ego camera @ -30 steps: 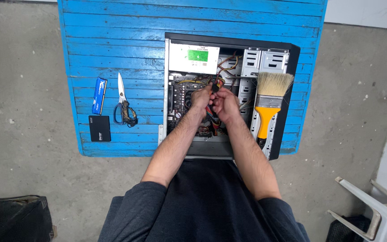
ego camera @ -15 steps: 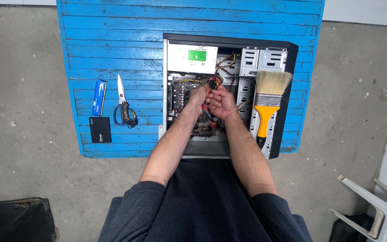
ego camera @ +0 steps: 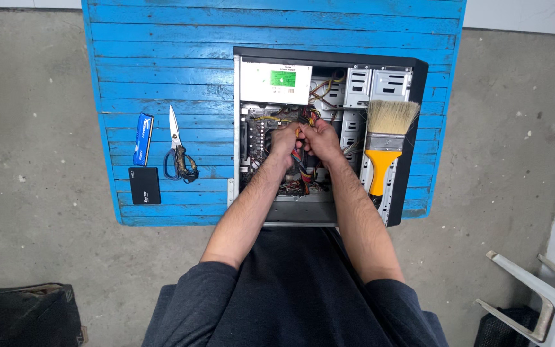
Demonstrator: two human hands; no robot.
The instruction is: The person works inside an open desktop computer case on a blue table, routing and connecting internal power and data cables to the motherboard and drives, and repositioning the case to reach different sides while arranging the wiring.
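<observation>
Hands deep inside open computer case on blue desk. Left hand and right hand both pinched shut on coloured cable bundle over the motherboard, drawn slightly closer together than a second ago. Paintbrush rests on the drive bays; scissors lie well left.

Even, soft daylight, faint shadows, sharp focus; slight edge distortion, perhaps wide-angle.
</observation>
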